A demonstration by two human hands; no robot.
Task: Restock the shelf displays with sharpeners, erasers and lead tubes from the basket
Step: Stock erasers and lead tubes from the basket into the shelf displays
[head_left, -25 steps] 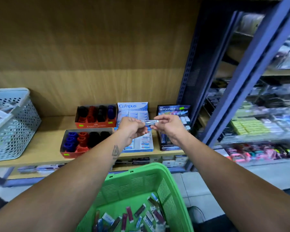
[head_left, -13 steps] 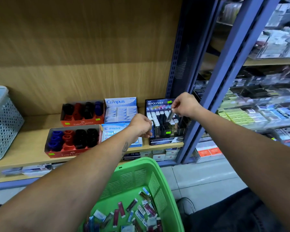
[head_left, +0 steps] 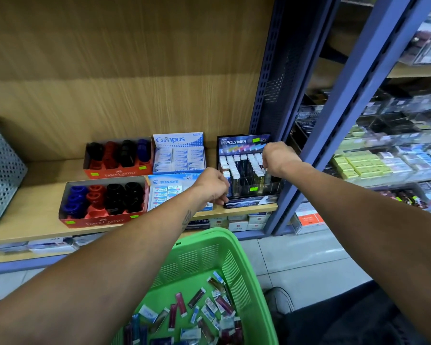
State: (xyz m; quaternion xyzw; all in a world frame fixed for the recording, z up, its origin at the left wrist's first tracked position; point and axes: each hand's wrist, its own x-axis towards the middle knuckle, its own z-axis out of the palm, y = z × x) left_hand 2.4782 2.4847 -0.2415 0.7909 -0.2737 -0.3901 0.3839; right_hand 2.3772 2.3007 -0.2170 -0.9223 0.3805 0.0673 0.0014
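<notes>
Both hands, left and right, curl at the lead-tube display, fingertips hidden, grip unclear.

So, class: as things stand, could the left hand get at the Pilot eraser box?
Probably yes. The left hand hovers over the right end of the Pilot eraser box, with nothing between them; its fingers are curled, and whether they hold anything cannot be told.

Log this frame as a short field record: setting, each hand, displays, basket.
setting: wooden shelf in a stationery shop
right hand: at the right side of the Hi-Polymer lead display; grip hidden
left hand: fingers curled, before the display's left edge; contents hidden
other displays: two Faber-Castell sharpener boxes, Campus erasers, Pilot erasers
green basket: holds loose lead tubes and erasers
</notes>
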